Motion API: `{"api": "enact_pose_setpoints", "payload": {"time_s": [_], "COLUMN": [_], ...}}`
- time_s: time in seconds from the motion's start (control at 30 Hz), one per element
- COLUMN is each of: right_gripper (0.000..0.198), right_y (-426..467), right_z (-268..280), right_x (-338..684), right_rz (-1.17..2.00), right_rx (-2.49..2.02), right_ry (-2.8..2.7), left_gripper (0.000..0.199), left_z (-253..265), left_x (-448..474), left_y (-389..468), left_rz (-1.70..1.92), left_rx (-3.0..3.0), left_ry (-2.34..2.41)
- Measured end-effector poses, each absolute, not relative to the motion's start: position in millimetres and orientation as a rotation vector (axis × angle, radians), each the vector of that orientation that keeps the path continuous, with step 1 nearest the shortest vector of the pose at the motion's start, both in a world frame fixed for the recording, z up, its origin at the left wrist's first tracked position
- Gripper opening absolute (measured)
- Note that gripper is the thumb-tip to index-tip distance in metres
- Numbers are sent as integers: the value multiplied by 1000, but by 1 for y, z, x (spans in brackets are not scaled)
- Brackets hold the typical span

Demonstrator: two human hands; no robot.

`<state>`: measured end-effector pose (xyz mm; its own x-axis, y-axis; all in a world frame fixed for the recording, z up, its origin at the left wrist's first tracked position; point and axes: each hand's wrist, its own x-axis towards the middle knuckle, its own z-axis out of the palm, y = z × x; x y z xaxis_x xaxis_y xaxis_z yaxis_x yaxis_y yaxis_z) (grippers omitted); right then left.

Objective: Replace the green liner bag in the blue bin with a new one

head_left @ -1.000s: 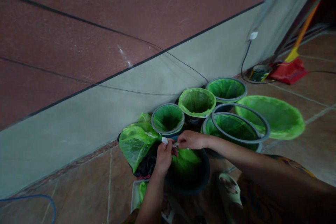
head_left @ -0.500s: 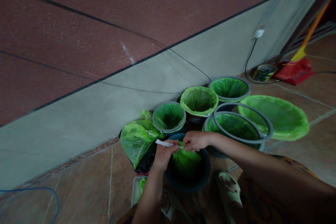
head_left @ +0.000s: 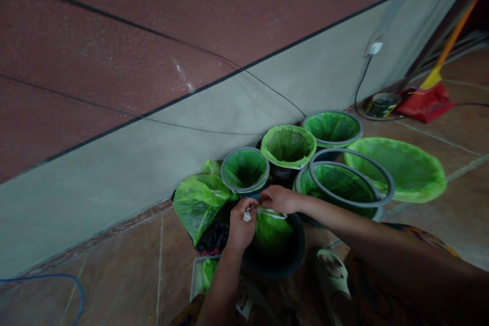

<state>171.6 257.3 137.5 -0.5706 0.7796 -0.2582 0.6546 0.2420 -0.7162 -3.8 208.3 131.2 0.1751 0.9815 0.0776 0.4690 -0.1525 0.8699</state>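
A green trash bag sits inside a dark bin in front of me, its top gathered and a white drawstring running round it. My left hand is closed on the drawstring, a crumpled white end poking out between the fingers. Touching the same gathered top, my right hand is closed in a pinch on the drawstring, with a white loop hanging below it. The fingertips of both hands are nearly together and partly hidden.
Several bins with green liners stand behind, including a grey-rimmed bin and a black bin. A loose grey ring leans over another. Left lies a tied green bag, near a white tray. A red dustpan is at far right.
The white strip that stuck out flat from my left hand is now crumpled in it. The bag's top is drawn tighter, and a drawstring loop shows under my right hand.
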Motion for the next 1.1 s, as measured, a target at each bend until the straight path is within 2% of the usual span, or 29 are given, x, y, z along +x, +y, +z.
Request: {"api": "enact_pose_setpoints", "payload": {"time_s": [0.1,0.2,0.3,0.43,0.57,0.73,0.83,1.1], "right_gripper": [28,20,21,33,41,27,23,19], "right_y": [256,254,252,250,250,252,253,256], "right_z": [134,133,136,140,136,131,129,130], "right_x": [168,166,167,168,168,168,167,166], "right_rz": [1505,1736,1868,1911,1868,1819,1737,1092], "right_rx": [-1293,-1177,-1122,-1163,-1201,-1213,-1238,-1518], "right_ry": [-2152,-1935,-1770,-1688,-1657,-1646,-1690,-2275], "left_gripper": [14,12,14,17,16,29,29,18], "left_z": [128,128,128,127,125,125,122,103], "left_x": [0,4,6,5,1,-1,-1,-1], "left_y": [208,206,206,208,210,210,211,212], "left_rz": [983,1034,1100,1089,1019,985,992,970], "left_rx": [1592,1380,1252,1170,1154,1019,984,1138], "left_ry": [1424,1442,1427,1367,1317,1253,1276,1515]}}
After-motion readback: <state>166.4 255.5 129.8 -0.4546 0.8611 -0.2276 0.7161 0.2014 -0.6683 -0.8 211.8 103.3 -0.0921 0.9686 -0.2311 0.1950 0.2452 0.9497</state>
